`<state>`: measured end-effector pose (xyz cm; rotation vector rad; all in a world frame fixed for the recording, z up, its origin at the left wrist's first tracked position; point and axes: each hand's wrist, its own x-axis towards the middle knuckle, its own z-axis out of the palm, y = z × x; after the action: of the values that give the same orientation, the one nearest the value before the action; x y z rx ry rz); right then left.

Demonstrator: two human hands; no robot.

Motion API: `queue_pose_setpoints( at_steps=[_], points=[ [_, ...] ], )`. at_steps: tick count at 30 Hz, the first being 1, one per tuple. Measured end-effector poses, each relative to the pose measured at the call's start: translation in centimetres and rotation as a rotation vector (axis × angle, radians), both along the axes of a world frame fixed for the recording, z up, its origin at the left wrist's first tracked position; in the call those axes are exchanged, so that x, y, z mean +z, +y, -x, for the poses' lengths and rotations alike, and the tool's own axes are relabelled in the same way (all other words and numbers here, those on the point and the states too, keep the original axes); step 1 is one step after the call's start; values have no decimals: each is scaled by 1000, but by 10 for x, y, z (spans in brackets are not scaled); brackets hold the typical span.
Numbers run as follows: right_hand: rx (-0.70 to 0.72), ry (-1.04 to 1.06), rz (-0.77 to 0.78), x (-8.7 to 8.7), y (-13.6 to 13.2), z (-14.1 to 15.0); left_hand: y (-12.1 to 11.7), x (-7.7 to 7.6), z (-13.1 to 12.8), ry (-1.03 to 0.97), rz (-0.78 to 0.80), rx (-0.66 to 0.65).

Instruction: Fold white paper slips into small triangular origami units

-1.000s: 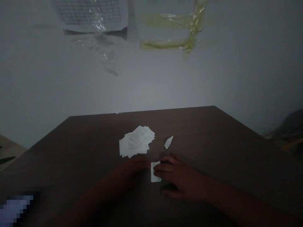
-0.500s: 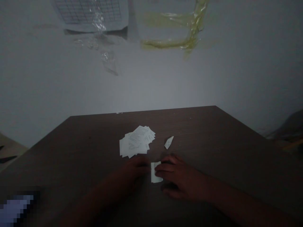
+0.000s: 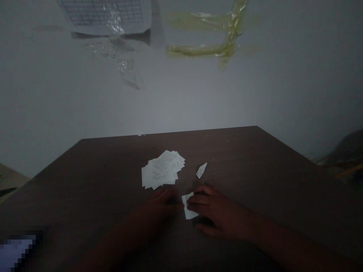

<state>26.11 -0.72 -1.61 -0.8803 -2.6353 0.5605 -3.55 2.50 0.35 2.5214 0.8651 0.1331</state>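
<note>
A small, white, folded-looking piece of paper [image 3: 190, 215] lies tilted on the dark table between my two hands. My right hand [image 3: 214, 209] rests over its right part, fingers spread and fingertips on the paper. From the other side, my left hand [image 3: 167, 204] reaches in with fingers stretched out, one fingertip at the paper's left edge. Dim light blurs the left fingers. Beyond my left hand sits a loose pile of printed white paper slips [image 3: 163, 170]. A single folded scrap of paper [image 3: 201, 170] lies farther off, above my right hand.
The brown table [image 3: 227, 151] meets a pale wall [image 3: 181, 98] at its back edge. Yellow tape [image 3: 198, 51] and a gridded sheet [image 3: 104, 13] are stuck on the wall. At the lower left is a pixelated bright object [image 3: 15, 251].
The small paper between my hands has turned to a tilt and shifted slightly right. My left fingertip has moved right to its edge. The pile and the scrap stay put.
</note>
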Motion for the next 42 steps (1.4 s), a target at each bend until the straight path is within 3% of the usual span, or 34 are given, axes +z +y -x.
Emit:
queue_pose_setpoints(
  at_steps=[8,18,30,37,42],
  points=[
    [4,-8,3,-3,1,2,0,-7,5,-45,4,13],
    [10,-13,-5,-3,1,2,0,17,-2,-110,126,24],
    [3,5,7,-3,2,3,0,15,-1,-67,89,22],
    [6,-14,29,-4,3,3,4,1,3,-76,62,8],
    [-2,-10,29,-4,2,2,4,8,6,-141,141,17]
  ],
)
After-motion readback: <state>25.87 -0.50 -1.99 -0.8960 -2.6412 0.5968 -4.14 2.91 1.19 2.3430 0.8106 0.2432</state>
